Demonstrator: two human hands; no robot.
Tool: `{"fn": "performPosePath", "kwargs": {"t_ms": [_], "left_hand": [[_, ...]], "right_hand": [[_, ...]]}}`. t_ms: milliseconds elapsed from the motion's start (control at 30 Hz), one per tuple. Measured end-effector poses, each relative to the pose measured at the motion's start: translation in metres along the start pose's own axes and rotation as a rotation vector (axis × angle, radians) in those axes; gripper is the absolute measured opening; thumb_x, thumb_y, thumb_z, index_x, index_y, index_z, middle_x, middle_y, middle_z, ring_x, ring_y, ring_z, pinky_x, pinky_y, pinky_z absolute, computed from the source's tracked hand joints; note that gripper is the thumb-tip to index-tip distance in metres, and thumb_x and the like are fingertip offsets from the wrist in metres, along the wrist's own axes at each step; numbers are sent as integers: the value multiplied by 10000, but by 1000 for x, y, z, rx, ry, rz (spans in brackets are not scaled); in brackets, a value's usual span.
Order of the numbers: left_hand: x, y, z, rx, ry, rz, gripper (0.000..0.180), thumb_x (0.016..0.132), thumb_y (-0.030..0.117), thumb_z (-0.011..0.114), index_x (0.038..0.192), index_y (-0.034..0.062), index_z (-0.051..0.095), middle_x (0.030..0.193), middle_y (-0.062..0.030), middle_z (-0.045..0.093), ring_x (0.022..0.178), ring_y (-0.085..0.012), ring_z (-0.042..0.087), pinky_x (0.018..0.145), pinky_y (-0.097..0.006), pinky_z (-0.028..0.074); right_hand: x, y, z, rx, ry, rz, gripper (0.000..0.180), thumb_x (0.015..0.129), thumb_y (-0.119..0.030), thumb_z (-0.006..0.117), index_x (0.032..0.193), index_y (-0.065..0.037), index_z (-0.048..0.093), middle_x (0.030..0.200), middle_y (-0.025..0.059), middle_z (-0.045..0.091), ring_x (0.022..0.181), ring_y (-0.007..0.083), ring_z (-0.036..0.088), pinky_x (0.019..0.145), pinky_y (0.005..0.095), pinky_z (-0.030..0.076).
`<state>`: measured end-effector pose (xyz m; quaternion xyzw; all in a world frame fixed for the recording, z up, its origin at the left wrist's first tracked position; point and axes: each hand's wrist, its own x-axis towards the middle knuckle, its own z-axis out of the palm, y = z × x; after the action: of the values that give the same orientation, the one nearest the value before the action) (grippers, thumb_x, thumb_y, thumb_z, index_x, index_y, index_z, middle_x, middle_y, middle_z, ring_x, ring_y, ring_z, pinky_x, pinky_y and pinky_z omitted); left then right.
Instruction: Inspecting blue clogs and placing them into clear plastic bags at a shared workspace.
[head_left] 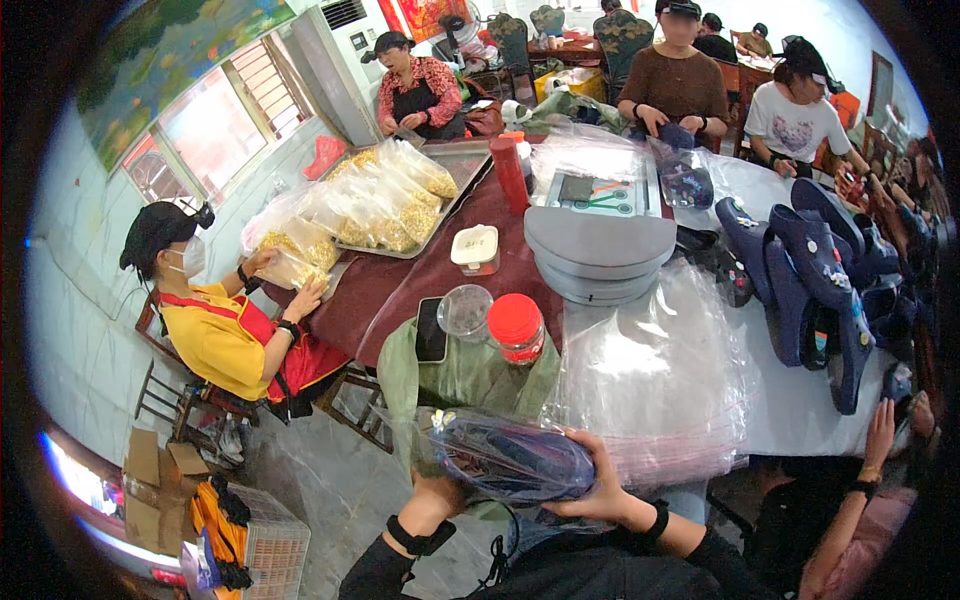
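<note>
A pair of dark blue slippers (pixel 520 462) lies inside a clear plastic bag in front of my body, a white and yellow flower charm showing at its left end. My right hand (pixel 597 487) grips the right end, thumb below and fingers behind the plastic. At the left end my left hand (pixel 437 490) holds the bag from beneath, its fingers mostly hidden by it. Just beyond the right hand is a stack of flat clear plastic bags (pixel 650 370) with red-lined edges.
A red-lidded jar (pixel 516 328), clear tub (pixel 465 312) and phone (pixel 431 330) stand on green cloth. Grey curved pieces (pixel 600 255) are stacked beyond. Dark blue slippers (pixel 815 260) pile up at right. Co-workers sit around the table, one handling yellow-filled bags (pixel 300 255).
</note>
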<state>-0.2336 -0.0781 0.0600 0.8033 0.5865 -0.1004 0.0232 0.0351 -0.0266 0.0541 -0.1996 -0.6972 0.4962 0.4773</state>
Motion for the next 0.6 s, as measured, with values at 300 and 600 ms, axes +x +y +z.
{"fn": "performPosePath", "kwargs": {"t_ms": [300, 600], "left_hand": [[-2, 15, -28, -266, -253, -219, 597, 855, 438, 506, 1368, 144, 427, 1356, -123, 491, 1283, -289, 423, 1021, -715, 70], [0, 13, -35, -205, -581, -117, 336, 764, 135, 488, 1059, 83, 639, 858, -174, 674, 893, -368, 631, 1000, -664, 241]], "right_hand": [[25, 20, 19, -173, 54, 222, 890, 629, -233, 847, 1342, -19, 360, 1260, 150, 470, 1164, 247, 481, 987, 331, 383], [34, 70, 63, 28, -261, 167, 866, 806, -302, 728, 1445, -23, 213, 1452, 214, 298, 1340, 292, 324, 1081, 369, 296]]}}
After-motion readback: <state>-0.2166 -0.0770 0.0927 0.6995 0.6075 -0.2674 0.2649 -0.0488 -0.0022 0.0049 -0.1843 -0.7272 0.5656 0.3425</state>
